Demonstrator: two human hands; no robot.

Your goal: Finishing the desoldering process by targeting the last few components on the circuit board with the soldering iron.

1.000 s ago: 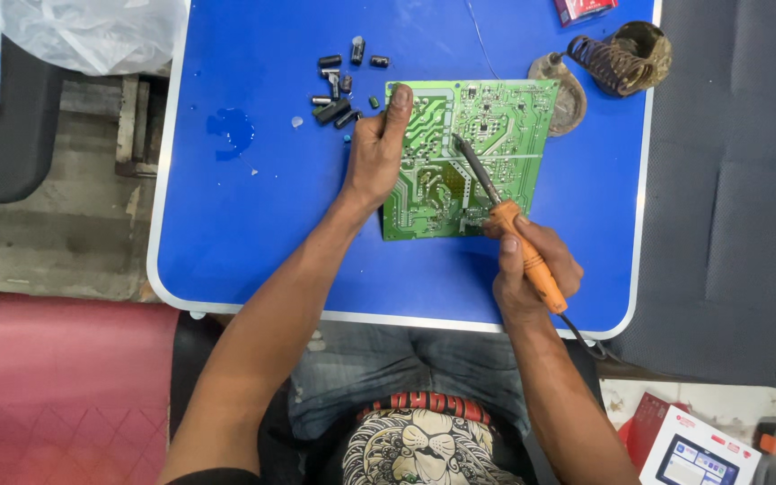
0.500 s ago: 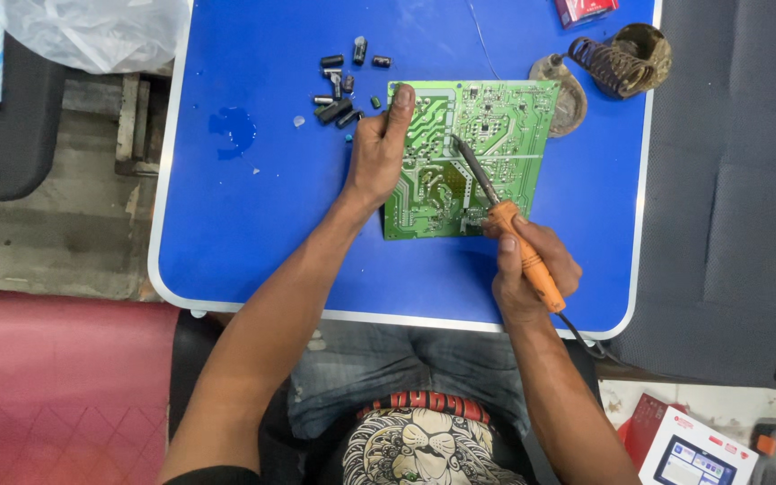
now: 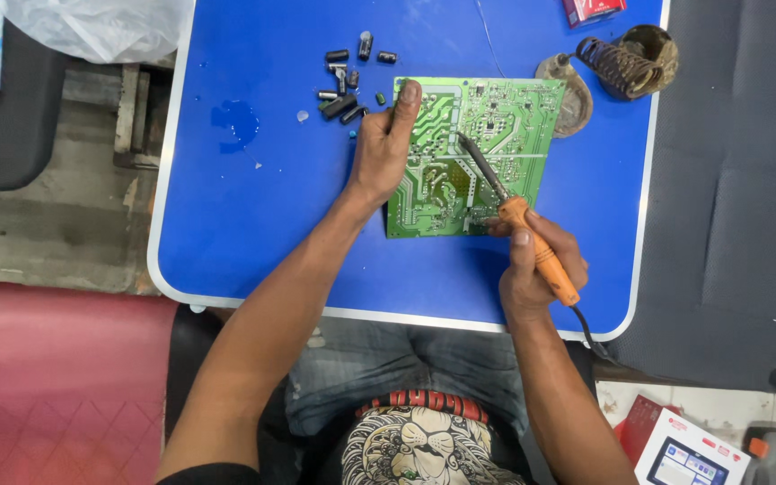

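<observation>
A green circuit board [image 3: 473,157] lies flat on a blue table [image 3: 253,224], the left hand [image 3: 383,148] gripping the board's left edge — fingers curled over it, one stretched up along the edge. The right hand [image 3: 532,265], just below the board's lower right corner, is wrapped around the orange handle of a soldering iron [image 3: 514,211] whose dark tip rests on the board's middle — small black cylindrical parts [image 3: 345,85] lie scattered just off the board's upper left corner.

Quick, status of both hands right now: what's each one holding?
Left hand: closed on the left edge of the green circuit board, steadying it.
Right hand: closed around the orange-handled soldering iron, tip on the board.
</observation>
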